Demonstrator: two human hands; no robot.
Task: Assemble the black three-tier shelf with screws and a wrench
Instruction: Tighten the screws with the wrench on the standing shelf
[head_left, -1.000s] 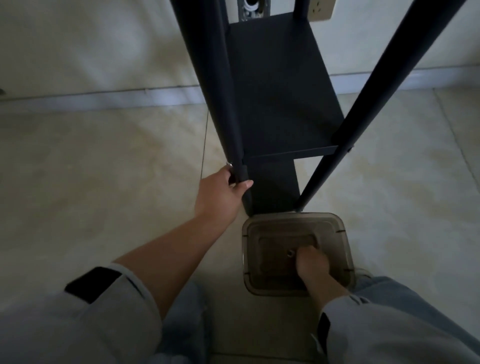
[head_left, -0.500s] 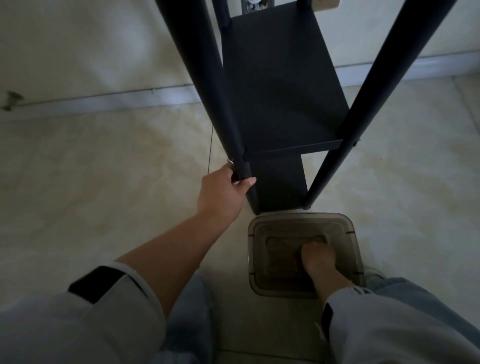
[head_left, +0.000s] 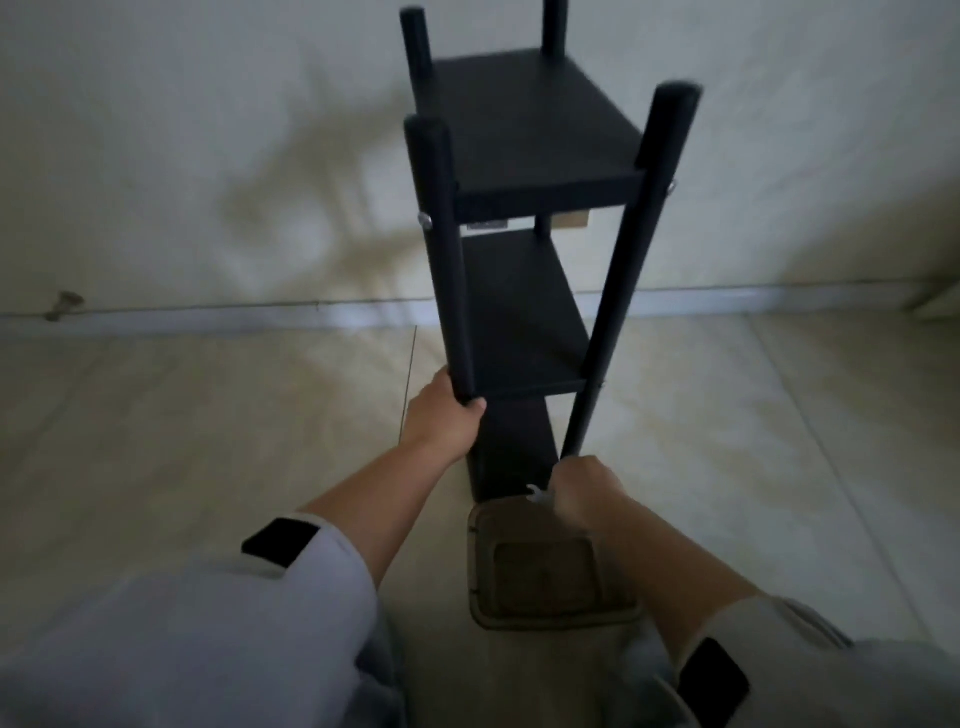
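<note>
Here the black shelf (head_left: 519, 312) stands on the floor (head_left: 208, 441) by the wall. Left hand (head_left: 447, 415) grips its near-left post; right hand (head_left: 582, 486) curls around the near-right post's foot, above a plastic container (head_left: 540, 571).

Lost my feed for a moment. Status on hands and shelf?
Left hand grips front-left post. Right hand holds small metal piece at front-right post. Shelf upright. Container at its foot.

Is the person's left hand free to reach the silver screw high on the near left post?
Probably not at once: the left hand grips the near left post low down, steadying the shelf. The screw sits higher on that post, with nothing blocking it, so letting go and sliding up should reach it.
</note>
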